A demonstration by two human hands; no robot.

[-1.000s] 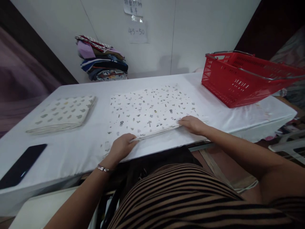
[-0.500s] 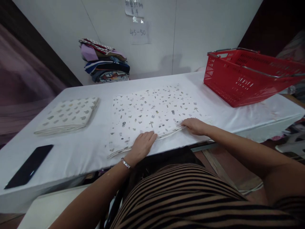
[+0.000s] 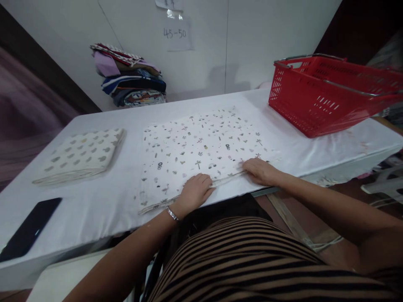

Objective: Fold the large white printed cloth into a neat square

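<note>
The left hand [image 3: 194, 191] has moved along the near edge of the cloth [image 3: 203, 147] on the table [image 3: 107, 205] toward the right hand [image 3: 260, 171], leaving its left end unheld; both have fingers together, any pinch hidden.

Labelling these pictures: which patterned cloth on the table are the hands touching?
The wide middle cloth, with a small palm-tree print; the smaller cloth at left, with larger blotches, lies untouched.

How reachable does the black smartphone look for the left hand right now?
Probably yes: the left hand rests on the near edge of the palm-tree-print cloth, and only that flat cloth and white tablecloth seem to lie between it and the black smartphone.
</note>
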